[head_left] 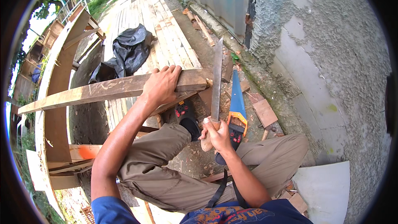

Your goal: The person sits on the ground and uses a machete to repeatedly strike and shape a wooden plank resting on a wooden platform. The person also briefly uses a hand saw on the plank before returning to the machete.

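Note:
My left hand (161,86) is closed over the top of a long wooden beam (99,89), close to its cut end. The beam runs from the left and lies across other timber. In my right hand (218,135) is a machete (217,83), gripped by its wooden handle. Its long, worn blade points up and away, just right of the beam's end and apart from my left hand. A handsaw (237,97) with a blue blade and orange-and-black handle is right of the machete, beside my right shoe.
Pale planks (170,29) stretch away ahead, with a crumpled black plastic sheet (132,49) on them. A curved wooden frame (58,70) stands at the left. Rough wall (331,58) rises on the right. Wood offcuts (265,113) litter the ground by a white panel (325,191).

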The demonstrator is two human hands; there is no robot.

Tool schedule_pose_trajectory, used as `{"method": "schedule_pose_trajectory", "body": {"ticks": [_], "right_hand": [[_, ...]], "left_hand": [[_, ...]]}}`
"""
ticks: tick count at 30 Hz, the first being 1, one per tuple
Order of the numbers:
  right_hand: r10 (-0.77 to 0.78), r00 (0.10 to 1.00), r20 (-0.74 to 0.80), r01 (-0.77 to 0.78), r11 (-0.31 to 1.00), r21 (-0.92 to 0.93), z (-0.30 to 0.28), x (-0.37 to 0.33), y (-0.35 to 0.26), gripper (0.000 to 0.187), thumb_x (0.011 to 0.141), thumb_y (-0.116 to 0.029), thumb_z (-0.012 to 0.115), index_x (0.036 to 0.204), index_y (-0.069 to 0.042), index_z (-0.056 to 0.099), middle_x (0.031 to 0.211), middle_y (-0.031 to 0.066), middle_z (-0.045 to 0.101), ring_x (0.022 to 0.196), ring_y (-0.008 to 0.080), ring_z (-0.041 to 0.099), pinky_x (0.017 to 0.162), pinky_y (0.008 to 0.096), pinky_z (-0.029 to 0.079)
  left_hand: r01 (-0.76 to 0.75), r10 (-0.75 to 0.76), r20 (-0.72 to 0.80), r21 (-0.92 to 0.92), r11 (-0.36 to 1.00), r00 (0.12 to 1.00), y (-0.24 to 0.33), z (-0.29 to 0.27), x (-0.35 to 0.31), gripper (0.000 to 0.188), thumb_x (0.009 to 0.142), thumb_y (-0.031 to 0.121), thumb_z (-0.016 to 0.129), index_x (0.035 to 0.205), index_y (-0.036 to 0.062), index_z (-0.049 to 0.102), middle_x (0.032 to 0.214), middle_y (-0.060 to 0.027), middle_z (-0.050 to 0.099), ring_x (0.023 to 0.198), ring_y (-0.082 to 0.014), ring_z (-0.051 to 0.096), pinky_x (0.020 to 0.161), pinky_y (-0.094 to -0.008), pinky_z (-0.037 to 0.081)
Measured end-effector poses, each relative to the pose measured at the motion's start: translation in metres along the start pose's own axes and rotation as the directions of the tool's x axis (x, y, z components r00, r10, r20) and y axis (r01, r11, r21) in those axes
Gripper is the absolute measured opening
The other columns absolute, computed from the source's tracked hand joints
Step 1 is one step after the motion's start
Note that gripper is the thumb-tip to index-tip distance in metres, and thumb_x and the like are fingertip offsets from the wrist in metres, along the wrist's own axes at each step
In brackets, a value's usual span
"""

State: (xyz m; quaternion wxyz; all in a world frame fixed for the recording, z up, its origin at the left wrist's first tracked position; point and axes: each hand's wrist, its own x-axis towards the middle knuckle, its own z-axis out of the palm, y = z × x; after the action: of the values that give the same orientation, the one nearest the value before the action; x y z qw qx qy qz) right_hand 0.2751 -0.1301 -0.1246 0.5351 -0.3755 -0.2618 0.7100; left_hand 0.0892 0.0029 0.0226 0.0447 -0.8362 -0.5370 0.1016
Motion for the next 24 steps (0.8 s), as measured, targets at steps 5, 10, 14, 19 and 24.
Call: {"method": "schedule_pose_trajectory", "body": {"ticks": [5, 10, 14, 19, 24], "right_hand": [[0.102, 0.989, 0.105, -0.104, 0.995, 0.01, -0.007, 0.002, -0.012, 0.019, 0.102, -0.018, 0.065, 0.111, -0.001, 0.064, 0.067, 0.0001, 0.056, 0.052, 0.0091, 0.052, 0.047, 0.026, 0.042], [-0.119, 0.991, -0.058, 0.12, 0.993, 0.012, 0.01, 0.0, -0.034, 0.017, 0.1, -0.017, 0.069, 0.101, -0.001, 0.063, 0.07, 0.0002, 0.057, 0.051, 0.0073, 0.053, 0.046, 0.0255, 0.044], [-0.217, 0.964, -0.153, 0.217, 0.976, -0.016, 0.016, 0.013, -0.023, 0.024, 0.101, -0.023, 0.069, 0.094, -0.003, 0.058, 0.065, -0.0001, 0.054, 0.048, 0.008, 0.051, 0.044, 0.0267, 0.045], [0.018, 0.996, -0.09, -0.017, 1.0, 0.01, 0.002, 0.015, -0.029, 0.024, 0.101, -0.025, 0.069, 0.094, -0.005, 0.057, 0.061, -0.0017, 0.048, 0.043, 0.0094, 0.045, 0.043, 0.0289, 0.043], [-0.325, 0.934, -0.151, 0.355, 0.891, 0.282, 0.014, 0.014, -0.045, 0.02, 0.103, -0.019, 0.064, 0.09, -0.007, 0.054, 0.058, -0.0018, 0.045, 0.044, 0.0105, 0.046, 0.044, 0.0289, 0.041]], "left_hand": [[0.039, -0.04, 0.043, 0.023, 0.999, 0.998, 0.004, -0.004, 0.001, 0.069, 0.068, 0.02, 0.08, 0.127, 0.0029, 0.05, 0.119, -0.0132, 0.062, 0.121, -0.0296, 0.058, 0.1, -0.0455, 0.045], [0.041, -0.042, 0.017, 0.025, 0.999, 0.999, 0.003, 0.001, -0.001, 0.072, 0.068, 0.019, 0.079, 0.131, 0.0026, 0.05, 0.119, -0.013, 0.062, 0.122, -0.0286, 0.058, 0.101, -0.0447, 0.045], [0.031, -0.031, 0.007, 0.041, 0.999, 0.999, 0.005, 0.001, 0.004, 0.073, 0.068, 0.021, 0.08, 0.132, 0.0028, 0.05, 0.119, -0.0131, 0.062, 0.122, -0.0289, 0.058, 0.102, -0.045, 0.045], [0.043, -0.042, -0.015, 0.062, 0.997, 0.999, 0.001, 0.004, 0.002, 0.07, 0.068, 0.023, 0.079, 0.129, 0.0033, 0.051, 0.118, -0.0131, 0.062, 0.12, -0.0297, 0.059, 0.099, -0.0453, 0.046], [0.038, -0.037, -0.009, 0.064, 0.997, 0.999, 0.001, 0.003, 0.0, 0.069, 0.066, 0.021, 0.079, 0.127, 0.0042, 0.051, 0.117, -0.0125, 0.062, 0.118, -0.0295, 0.06, 0.098, -0.0439, 0.047]]}}
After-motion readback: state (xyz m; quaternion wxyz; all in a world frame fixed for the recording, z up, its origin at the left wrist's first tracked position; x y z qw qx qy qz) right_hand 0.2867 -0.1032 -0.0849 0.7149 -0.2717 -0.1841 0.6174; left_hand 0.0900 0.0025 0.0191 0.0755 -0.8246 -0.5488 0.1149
